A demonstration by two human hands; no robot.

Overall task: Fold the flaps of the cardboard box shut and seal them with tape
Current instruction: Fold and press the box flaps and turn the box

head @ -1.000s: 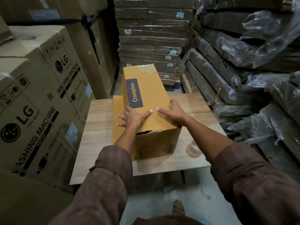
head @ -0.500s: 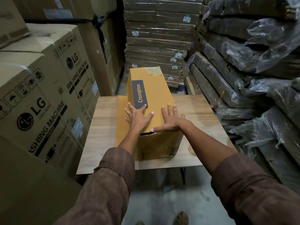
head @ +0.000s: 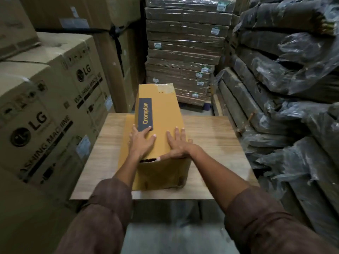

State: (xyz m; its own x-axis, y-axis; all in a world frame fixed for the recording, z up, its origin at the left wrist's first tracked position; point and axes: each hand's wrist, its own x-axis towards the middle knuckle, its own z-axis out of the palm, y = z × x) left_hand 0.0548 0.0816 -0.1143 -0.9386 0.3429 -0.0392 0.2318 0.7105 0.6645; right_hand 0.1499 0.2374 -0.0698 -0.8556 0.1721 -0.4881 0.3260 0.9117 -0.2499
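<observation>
The cardboard box (head: 159, 114) is laid lengthwise, away from the person. Its near end is pressed flat by the left hand (head: 141, 142) and the right hand (head: 177, 145), fingers straight, nothing gripped.

Mustard-yellow box (head: 161, 114), navy label (head: 145, 114)

At the centre of the frame we see a light wood-grain table (head: 216, 143). Along the left edge stand large brown cartons (head: 45, 114) printed with "LG" and washing-machine lettering, and taller plain cartons (head: 91, 15) rise behind them in the upper left, bound with a dark strap. At top centre we see a stack of flat cardboard packs (head: 185, 50) wrapped in clear film, each with a small white label. Down the right side lie dark bundles under crumpled plastic sheeting (head: 293, 74). At the bottom centre, grey floor (head: 174, 239) shows.
</observation>
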